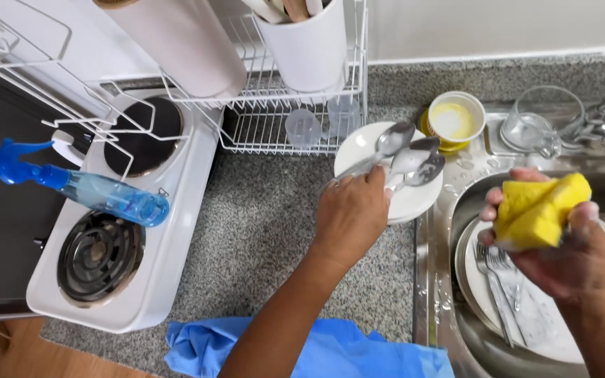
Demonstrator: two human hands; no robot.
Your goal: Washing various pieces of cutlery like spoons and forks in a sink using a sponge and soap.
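Yellow sponge (539, 210) squeezed in right hand (561, 245) over sink (434, 231). Left hand (351, 213) clamped on spoons (407, 157), resting on white plate (404, 199). Forks (498, 280), plates below apparently unwashed yet.

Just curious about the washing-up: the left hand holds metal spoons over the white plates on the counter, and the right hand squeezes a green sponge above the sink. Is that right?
Nearly. The sponge in the right hand is yellow, not green, as the head view shows. The left hand does hold the metal spoons over the white plates.
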